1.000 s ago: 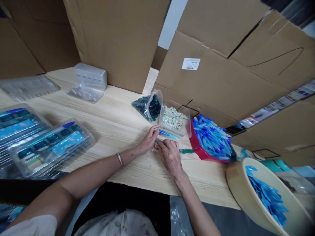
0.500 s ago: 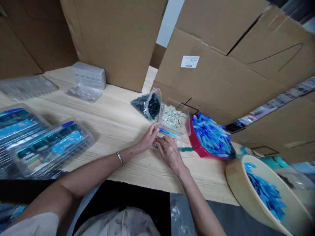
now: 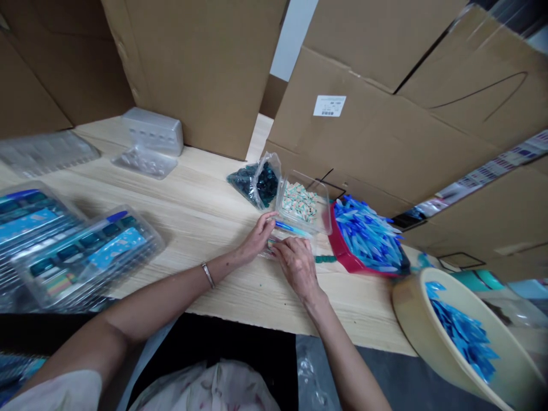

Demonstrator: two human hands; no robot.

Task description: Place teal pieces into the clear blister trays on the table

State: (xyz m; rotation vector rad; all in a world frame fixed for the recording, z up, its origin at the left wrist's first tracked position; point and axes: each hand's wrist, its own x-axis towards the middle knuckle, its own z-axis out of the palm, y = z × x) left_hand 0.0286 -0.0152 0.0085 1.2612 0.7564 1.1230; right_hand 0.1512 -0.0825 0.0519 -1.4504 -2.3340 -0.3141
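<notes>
A clear plastic tray (image 3: 314,245) lies on the table in front of me, largely covered by my hands. Along its far side runs a slim blue piece shaped like a pen (image 3: 286,226). My left hand (image 3: 257,237) grips the tray's left edge, thumb and fingers closed around it. Over the tray's near part, my right hand (image 3: 297,265) has its fingers bent and pinched together; whatever is between them is hidden. Just beyond stands a clear box (image 3: 323,208) of small pale green and white pieces (image 3: 298,201). A dark green strip (image 3: 325,259) sits right of my right hand.
An open bag of dark teal pieces (image 3: 257,181) leans beside the box. A red bin (image 3: 338,245) holds blue pen-like pieces; a cream tub (image 3: 406,314) stands at the right edge. Filled clear cases (image 3: 89,251) are stacked left. Cardboard boxes (image 3: 205,68) wall the back.
My right hand has shifted slightly, its fingers still bent over the tray. My left hand stays at the tray's left edge, nearly unmoved.
</notes>
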